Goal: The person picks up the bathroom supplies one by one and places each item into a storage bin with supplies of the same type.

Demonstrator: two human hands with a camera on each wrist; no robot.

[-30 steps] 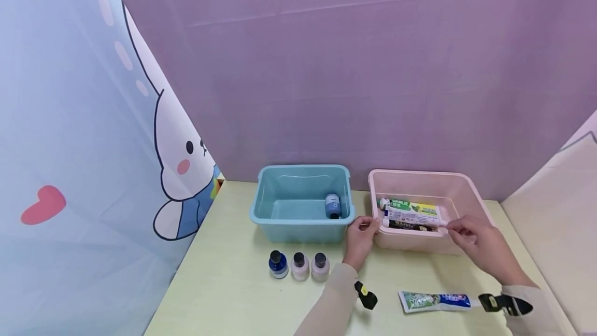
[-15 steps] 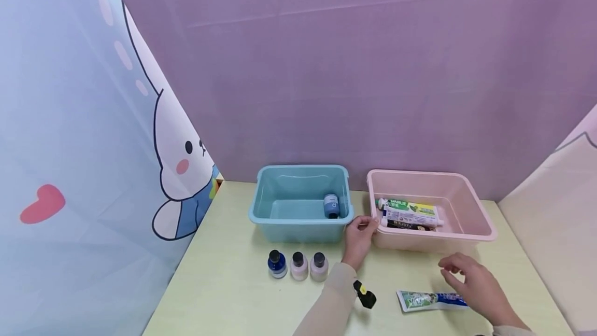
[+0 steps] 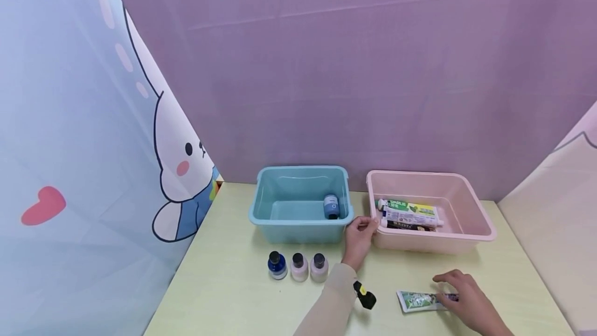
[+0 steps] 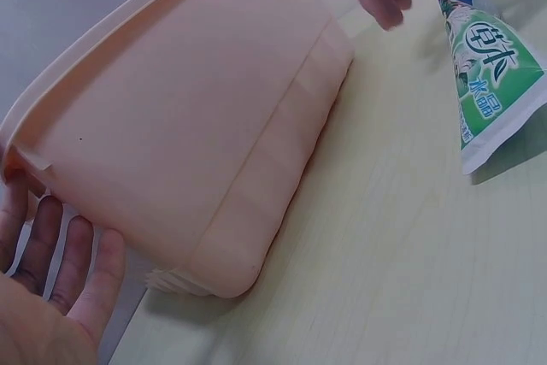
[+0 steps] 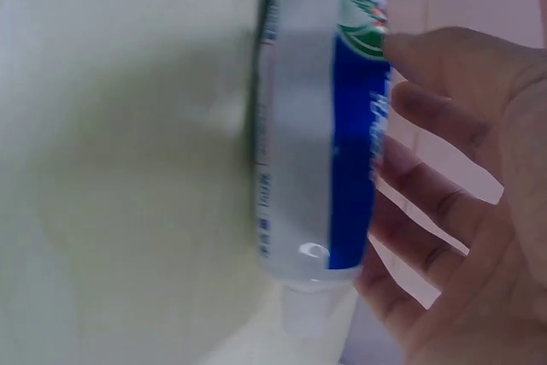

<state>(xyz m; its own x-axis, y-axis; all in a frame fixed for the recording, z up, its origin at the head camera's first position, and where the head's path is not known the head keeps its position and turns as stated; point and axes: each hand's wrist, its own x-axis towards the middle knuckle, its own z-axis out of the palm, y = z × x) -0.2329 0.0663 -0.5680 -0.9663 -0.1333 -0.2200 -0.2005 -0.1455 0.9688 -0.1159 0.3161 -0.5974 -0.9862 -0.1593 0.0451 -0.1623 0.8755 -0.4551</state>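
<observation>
Toothpaste tube, green and blue, lies under the right hand, the nearer one — long axis side to side, crimped end to the hand's left — thumb and fingers apart, no grip visible.

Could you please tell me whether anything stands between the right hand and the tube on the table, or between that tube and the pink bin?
Nothing visible blocks the right hand from the tube. Toward the pink bin, only its front wall stands in the way; the left hand, at its left corner, is aside.
</observation>
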